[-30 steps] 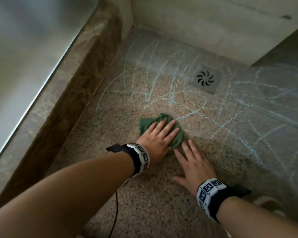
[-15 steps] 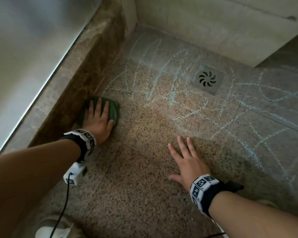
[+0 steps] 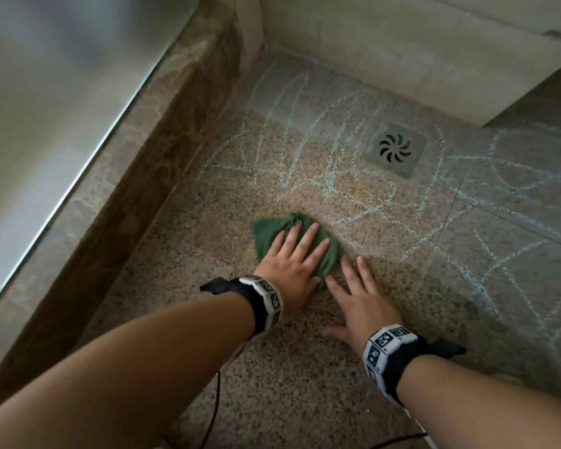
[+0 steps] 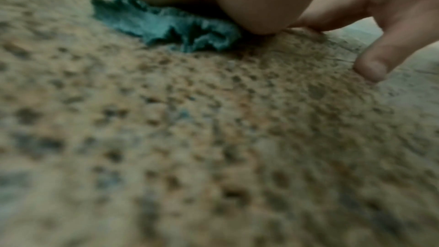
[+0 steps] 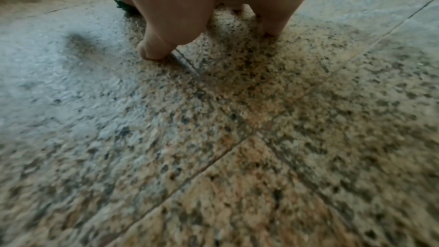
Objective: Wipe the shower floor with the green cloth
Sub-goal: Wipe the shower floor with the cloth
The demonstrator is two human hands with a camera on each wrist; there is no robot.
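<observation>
The green cloth (image 3: 272, 231) lies bunched on the speckled shower floor (image 3: 272, 384), near the middle. My left hand (image 3: 295, 254) presses flat on it with straight, spread fingers. In the left wrist view the cloth (image 4: 166, 25) shows crumpled under my palm. My right hand (image 3: 357, 296) lies flat on the bare floor just right of the cloth, fingers straight. Its fingers (image 5: 154, 48) press on the tiles in the right wrist view. Pale chalk scribbles (image 3: 305, 166) cover the floor beyond the cloth and to the right.
A square metal drain (image 3: 395, 150) sits at the back right. A brown stone kerb (image 3: 149, 163) runs along the left, with a glass panel (image 3: 46, 108) above it. Beige walls (image 3: 402, 53) close the back. A black cable (image 3: 216, 403) trails under my left arm.
My left hand has swept the cloth from the left kerb back to the middle of the floor, beside my right hand. The right hand has stayed planted.
</observation>
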